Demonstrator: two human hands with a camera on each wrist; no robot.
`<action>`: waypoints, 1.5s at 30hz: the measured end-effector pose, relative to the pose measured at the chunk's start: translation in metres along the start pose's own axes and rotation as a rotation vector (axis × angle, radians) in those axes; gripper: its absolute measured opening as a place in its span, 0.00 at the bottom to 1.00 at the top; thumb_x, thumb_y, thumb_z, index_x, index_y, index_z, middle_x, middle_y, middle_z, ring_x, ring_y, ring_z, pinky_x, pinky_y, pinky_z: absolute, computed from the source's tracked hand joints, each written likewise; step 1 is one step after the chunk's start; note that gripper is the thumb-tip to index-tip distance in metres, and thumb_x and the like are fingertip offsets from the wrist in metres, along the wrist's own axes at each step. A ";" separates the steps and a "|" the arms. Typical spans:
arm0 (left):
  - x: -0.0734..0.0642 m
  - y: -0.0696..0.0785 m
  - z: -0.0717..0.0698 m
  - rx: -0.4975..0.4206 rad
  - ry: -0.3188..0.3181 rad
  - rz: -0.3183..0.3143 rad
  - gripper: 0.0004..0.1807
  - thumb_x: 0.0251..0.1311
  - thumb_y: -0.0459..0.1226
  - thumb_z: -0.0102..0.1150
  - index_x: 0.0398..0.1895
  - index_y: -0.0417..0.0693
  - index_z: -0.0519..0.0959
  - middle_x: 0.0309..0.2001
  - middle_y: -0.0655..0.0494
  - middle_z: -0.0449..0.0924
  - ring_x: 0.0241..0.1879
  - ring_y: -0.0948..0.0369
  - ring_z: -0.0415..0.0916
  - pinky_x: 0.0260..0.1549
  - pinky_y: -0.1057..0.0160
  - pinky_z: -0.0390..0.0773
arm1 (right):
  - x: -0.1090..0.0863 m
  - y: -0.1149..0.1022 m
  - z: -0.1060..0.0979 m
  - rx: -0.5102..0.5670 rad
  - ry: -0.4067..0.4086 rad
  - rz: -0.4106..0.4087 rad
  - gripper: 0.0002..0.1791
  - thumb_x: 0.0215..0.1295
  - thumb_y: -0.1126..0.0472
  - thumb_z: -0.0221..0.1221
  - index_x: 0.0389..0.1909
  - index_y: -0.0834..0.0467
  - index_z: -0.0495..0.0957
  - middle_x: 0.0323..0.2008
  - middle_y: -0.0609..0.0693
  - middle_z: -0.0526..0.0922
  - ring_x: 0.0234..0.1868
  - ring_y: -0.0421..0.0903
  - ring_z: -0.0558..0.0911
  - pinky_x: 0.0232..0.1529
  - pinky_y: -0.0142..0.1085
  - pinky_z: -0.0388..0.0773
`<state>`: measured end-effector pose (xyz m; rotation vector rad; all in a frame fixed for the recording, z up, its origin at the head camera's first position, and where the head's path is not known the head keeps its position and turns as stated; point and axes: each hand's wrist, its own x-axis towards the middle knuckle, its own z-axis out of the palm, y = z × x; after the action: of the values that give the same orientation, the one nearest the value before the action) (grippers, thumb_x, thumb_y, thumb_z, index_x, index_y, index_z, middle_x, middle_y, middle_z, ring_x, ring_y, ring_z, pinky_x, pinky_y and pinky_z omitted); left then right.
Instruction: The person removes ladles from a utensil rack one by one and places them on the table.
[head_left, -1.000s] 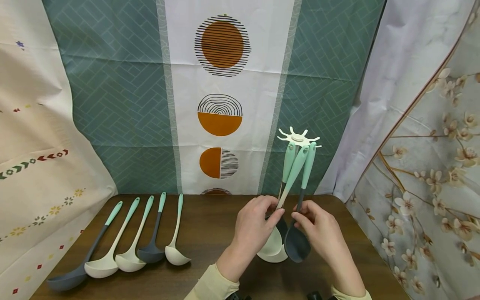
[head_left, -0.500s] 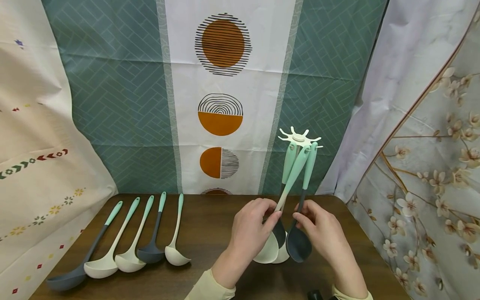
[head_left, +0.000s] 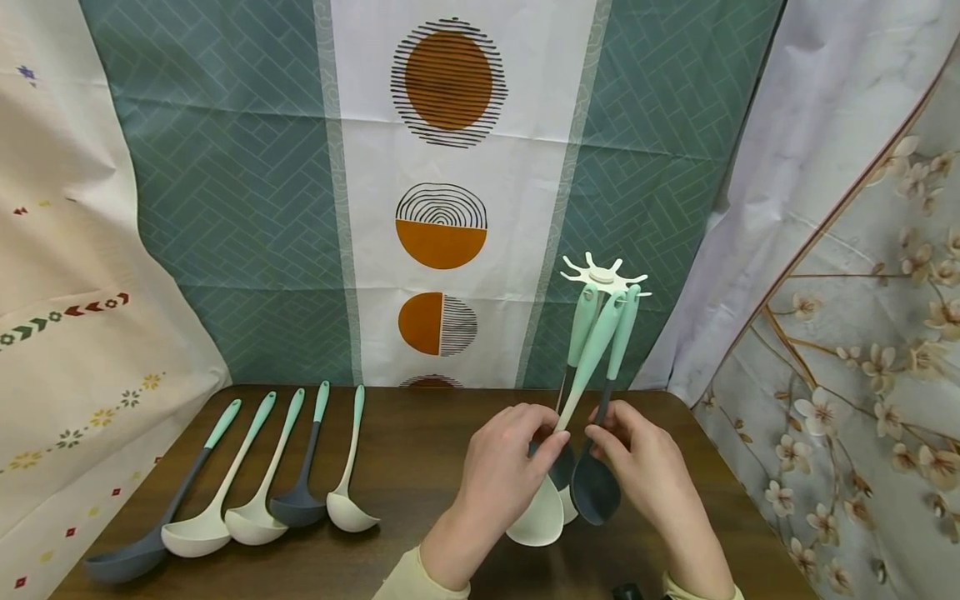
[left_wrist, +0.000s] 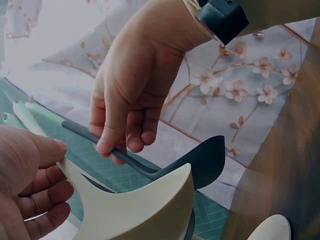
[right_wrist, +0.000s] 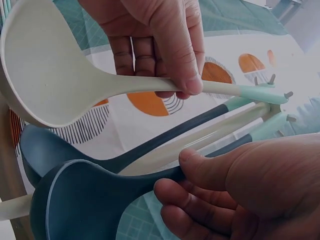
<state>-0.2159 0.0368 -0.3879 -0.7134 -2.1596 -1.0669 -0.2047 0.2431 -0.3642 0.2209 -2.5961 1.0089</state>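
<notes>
My left hand (head_left: 504, 467) pinches the lower handle of a cream ladle (head_left: 536, 518) with a mint-green grip; its bowl hangs low toward me. To its right, my right hand (head_left: 641, 462) pinches the neck of a dark blue-grey ladle (head_left: 596, 492). The mint tops of both handles are at the hooks of a cream utensil stand (head_left: 602, 277); in the right wrist view, hook tips stick out at the handle ends. A second dark ladle (right_wrist: 55, 152) hangs behind, beside the stand's pole (right_wrist: 200, 137). My left hand partly hides it in the head view.
Several more ladles lie in a row on the left of the brown wooden table (head_left: 420, 467), among them a dark one (head_left: 135, 557) and a cream one (head_left: 351, 511). A patterned curtain (head_left: 262, 208) hangs behind the table, with flowered cloth (head_left: 847, 400) at the right.
My left hand has lowered slightly, and the cream ladle's bowl has come down and toward me. My right hand keeps its pinch on the dark ladle, almost still.
</notes>
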 end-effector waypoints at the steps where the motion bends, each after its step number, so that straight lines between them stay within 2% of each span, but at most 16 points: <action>1: 0.000 0.000 -0.001 0.000 0.001 0.003 0.09 0.66 0.40 0.81 0.43 0.53 0.87 0.36 0.65 0.84 0.35 0.60 0.80 0.33 0.67 0.78 | 0.000 0.000 0.000 0.000 0.002 -0.003 0.05 0.77 0.58 0.70 0.47 0.48 0.84 0.29 0.37 0.86 0.35 0.38 0.87 0.43 0.43 0.77; 9: 0.001 0.002 -0.005 -0.007 -0.001 0.006 0.09 0.66 0.40 0.81 0.43 0.53 0.88 0.35 0.66 0.84 0.34 0.67 0.76 0.33 0.69 0.77 | 0.001 -0.002 -0.001 0.000 -0.010 0.015 0.04 0.78 0.56 0.69 0.47 0.49 0.83 0.29 0.39 0.86 0.36 0.38 0.87 0.44 0.44 0.79; 17: 0.000 0.005 -0.007 -0.017 0.002 0.005 0.08 0.66 0.40 0.81 0.42 0.53 0.88 0.35 0.66 0.84 0.34 0.67 0.76 0.33 0.70 0.77 | 0.000 -0.001 0.000 -0.007 -0.008 0.009 0.04 0.78 0.56 0.69 0.47 0.48 0.83 0.29 0.38 0.86 0.35 0.38 0.87 0.43 0.43 0.78; 36: -0.001 0.010 -0.019 -0.045 0.037 0.041 0.09 0.64 0.38 0.82 0.42 0.53 0.88 0.35 0.65 0.85 0.34 0.61 0.82 0.34 0.68 0.80 | 0.000 -0.001 0.002 0.006 -0.017 0.024 0.05 0.78 0.57 0.69 0.49 0.49 0.83 0.30 0.40 0.86 0.36 0.40 0.87 0.44 0.44 0.78; 45: -0.001 0.006 -0.027 -0.016 0.072 0.071 0.10 0.63 0.37 0.82 0.41 0.52 0.87 0.34 0.65 0.84 0.33 0.63 0.80 0.33 0.67 0.79 | -0.001 -0.002 0.003 0.004 -0.015 0.016 0.05 0.78 0.57 0.69 0.49 0.49 0.83 0.29 0.40 0.86 0.35 0.40 0.86 0.42 0.43 0.77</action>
<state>-0.2033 0.0173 -0.3726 -0.7426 -2.0521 -1.0584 -0.2043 0.2392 -0.3654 0.2104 -2.6137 1.0221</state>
